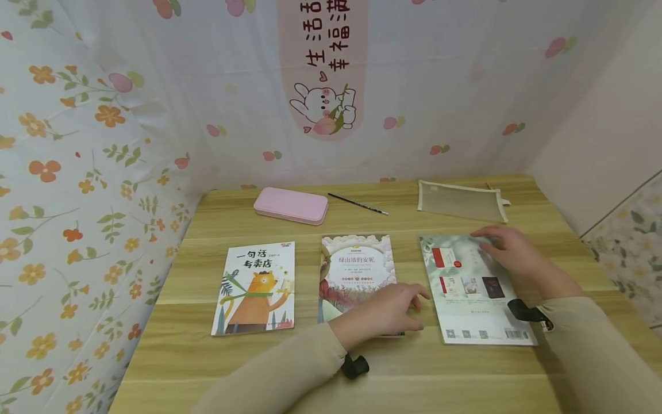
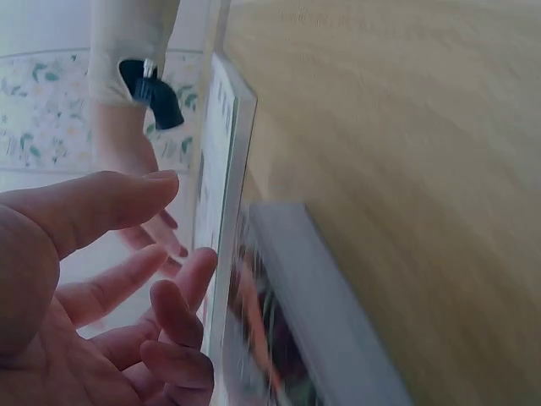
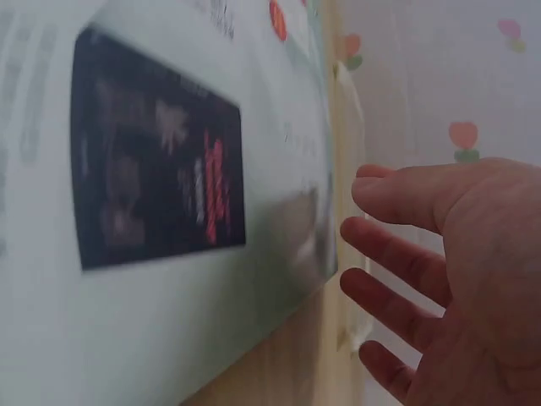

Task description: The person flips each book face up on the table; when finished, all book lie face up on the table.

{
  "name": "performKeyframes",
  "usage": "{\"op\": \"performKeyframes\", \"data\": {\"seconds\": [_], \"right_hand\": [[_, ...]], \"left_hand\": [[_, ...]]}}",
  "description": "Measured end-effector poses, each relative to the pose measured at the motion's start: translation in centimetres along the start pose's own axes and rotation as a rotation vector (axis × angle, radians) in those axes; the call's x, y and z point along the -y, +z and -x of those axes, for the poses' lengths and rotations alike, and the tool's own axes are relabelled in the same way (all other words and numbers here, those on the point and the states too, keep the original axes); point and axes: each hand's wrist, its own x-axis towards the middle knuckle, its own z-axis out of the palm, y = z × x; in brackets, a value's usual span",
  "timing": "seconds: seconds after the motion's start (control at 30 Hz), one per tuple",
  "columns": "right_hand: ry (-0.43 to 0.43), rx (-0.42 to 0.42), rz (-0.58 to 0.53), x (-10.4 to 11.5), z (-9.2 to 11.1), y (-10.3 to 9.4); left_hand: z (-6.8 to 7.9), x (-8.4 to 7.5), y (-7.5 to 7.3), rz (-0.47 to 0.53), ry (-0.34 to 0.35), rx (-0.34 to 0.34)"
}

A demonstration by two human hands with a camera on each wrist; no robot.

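- I see a pale, fruit-printed cloth (image 1: 414, 75) hanging behind the table.
- The wood-grain table (image 1: 439, 379) carries three books in a row, well apart.
- On my right, the green-and-white book (image 1: 468, 307) lies flat, barcode near its bottom edge.
- The middle book (image 1: 357, 270) lies flat, its lower right part hidden from my head camera by the left hand.
- The bear-cover book (image 1: 253, 293) lies flat on the left, with neither hand near it.
- A sheer mesh pouch (image 1: 460, 201) lies behind the green-and-white book.
- My left hand (image 1: 390, 310) has its fingers loosely bent, holding nothing, fingertips toward the gap between two books; contact I can't tell.
- My right hand (image 1: 512, 250) is relaxed, fingers apart and gripping nothing, at that right-hand book's upper right edge; I can't confirm touch.
- The pink case (image 1: 291, 204) sits at the back left.
- A dark pencil (image 1: 358, 204) lies slanted between case and pouch.
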Motion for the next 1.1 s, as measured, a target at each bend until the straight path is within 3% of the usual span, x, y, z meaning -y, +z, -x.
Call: {"op": "performKeyframes", "data": {"seconds": [0.17,0.33,0.5,0.67,0.83,0.97,1.1], "right_hand": [[-0.013,-0.010,-0.014,-2.1,0.3,0.0],[-0.106,-0.014,-0.023,-3.4,0.5,-0.3],[-0.179,0.021,0.008,-4.2,0.7,-0.6],[-0.229,0.020,-0.003,-4.8,1.3,-0.6],[-0.221,0.038,-0.088,-4.9,1.4,-0.6],[-0.165,0.055,-0.098,-5.0,1.3,-0.5],[-0.132,0.043,-0.104,-5.4,1.2,-0.6]], "left_hand": [[-0.9,-1.0,1.1,-0.019,-0.021,-0.010],[-1.2,-1.4,1.8,-0.024,-0.067,-0.034],[-1.4,-1.7,2.1,-0.098,-0.053,-0.058],[-1.6,-2.1,2.4,-0.187,-0.054,-0.039],[-1.7,-2.4,2.6,-0.252,-0.014,0.006],[-1.6,-2.6,2.6,-0.271,0.033,0.033],[-1.6,-2.9,2.7,-0.276,0.031,0.036]]}}
